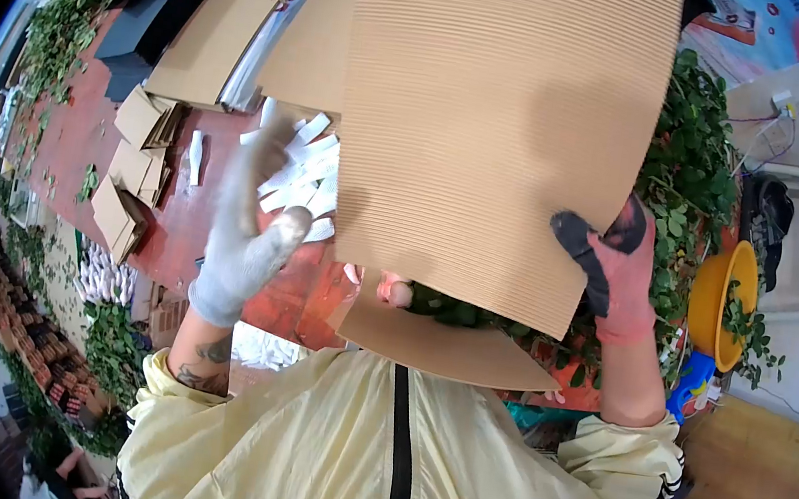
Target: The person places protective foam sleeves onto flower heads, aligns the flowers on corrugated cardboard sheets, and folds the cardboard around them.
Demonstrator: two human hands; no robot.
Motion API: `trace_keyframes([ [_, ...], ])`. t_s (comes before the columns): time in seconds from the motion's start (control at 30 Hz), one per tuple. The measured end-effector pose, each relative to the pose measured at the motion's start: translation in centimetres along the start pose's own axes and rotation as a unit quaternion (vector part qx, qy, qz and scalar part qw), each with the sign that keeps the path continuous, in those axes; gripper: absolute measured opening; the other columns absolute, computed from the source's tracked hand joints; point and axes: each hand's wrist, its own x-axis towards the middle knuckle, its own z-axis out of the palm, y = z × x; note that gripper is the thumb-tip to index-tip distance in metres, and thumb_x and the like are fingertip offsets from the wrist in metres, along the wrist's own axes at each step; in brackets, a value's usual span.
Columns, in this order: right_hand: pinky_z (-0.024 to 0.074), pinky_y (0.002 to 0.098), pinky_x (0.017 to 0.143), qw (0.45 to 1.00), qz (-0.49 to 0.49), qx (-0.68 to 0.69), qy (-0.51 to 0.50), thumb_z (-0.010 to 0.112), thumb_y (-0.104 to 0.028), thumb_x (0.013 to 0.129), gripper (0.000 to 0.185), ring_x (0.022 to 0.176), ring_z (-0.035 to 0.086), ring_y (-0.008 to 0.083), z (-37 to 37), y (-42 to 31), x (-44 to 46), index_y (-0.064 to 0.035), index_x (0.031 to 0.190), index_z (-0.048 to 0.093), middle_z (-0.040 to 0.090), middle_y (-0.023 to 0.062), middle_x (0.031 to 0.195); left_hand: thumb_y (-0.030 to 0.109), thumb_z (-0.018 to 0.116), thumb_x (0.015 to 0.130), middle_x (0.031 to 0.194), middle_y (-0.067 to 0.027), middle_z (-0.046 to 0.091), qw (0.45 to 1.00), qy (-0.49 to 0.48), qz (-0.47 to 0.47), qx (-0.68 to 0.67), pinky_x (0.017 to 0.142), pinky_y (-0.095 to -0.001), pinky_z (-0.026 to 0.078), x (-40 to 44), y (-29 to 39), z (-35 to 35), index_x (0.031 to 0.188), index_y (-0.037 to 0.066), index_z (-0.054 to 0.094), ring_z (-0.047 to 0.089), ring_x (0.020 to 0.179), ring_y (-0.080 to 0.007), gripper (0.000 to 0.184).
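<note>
While left hand [249, 252] seems spread, right hand [622, 271] pinches one sheet [491, 130].

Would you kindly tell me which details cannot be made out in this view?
- Corrugated sheet: far end cut off by the head view's top edge.
- Left hand: raised fingers blurred in the head view.
- Green leaves: mostly hidden in the head view by the corrugated sheet.
- White strips: too small in the head view to tell if they bear print.
</note>
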Motion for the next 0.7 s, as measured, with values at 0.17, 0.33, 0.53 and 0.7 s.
trace_keyframes([
  [0.17,0.0461,0.0307,0.09,0.993,0.098,0.064,-0.029,0.065,0.012,0.067,0.057,0.112,0.052,0.0184,-0.7,-1.1,-4.5,0.0028,0.12,0.046,0.057,0.0127,0.113,0.021,0.065,0.085,0.067,0.0008,0.055,0.959,-0.155,-0.23,-0.054,0.052,-0.0234,0.037,-2.4,-3.7,1.3,0.084,0.0,0.062,0.044,0.061,-0.0065,0.021],
  [0.33,0.0454,0.0331,0.091,0.996,0.092,0.018,0.0,0.066,0.012,0.063,0.058,0.111,0.051,0.0176,-4.2,1.6,-7.6,-0.0005,0.117,0.047,0.048,0.0102,0.114,0.018,0.067,0.08,0.057,-0.0045,0.047,0.981,-0.143,-0.129,0.026,0.049,-0.027,0.036,-3.4,-3.5,2.5,0.071,0.001,0.056,0.043,0.053,-0.011,0.022],
  [0.53,0.0467,0.0343,0.08,0.957,0.172,-0.226,-0.05,0.072,-0.006,0.069,0.042,0.092,0.057,0.0216,-2.2,7.4,-7.3,-0.0005,0.107,0.054,0.057,0.0115,0.102,0.028,0.056,0.089,0.063,-0.0148,0.054,0.947,-0.271,-0.106,0.137,0.059,-0.0352,0.042,-5.6,-8.5,3.2,0.083,0.002,0.061,0.048,0.056,-0.0217,0.028],
  [0.7,0.0465,0.0407,0.079,0.85,0.111,-0.489,-0.16,0.07,-0.025,0.071,0.028,0.091,0.056,0.0304,-1.6,2.5,-4.9,-0.0072,0.092,0.064,0.063,0.0153,0.088,0.032,0.056,0.091,0.061,-0.0082,0.054,0.913,-0.289,-0.281,0.062,0.057,-0.0323,0.042,-4.8,-8.7,3.1,0.084,-0.001,0.061,0.051,0.057,-0.0166,0.034],
])
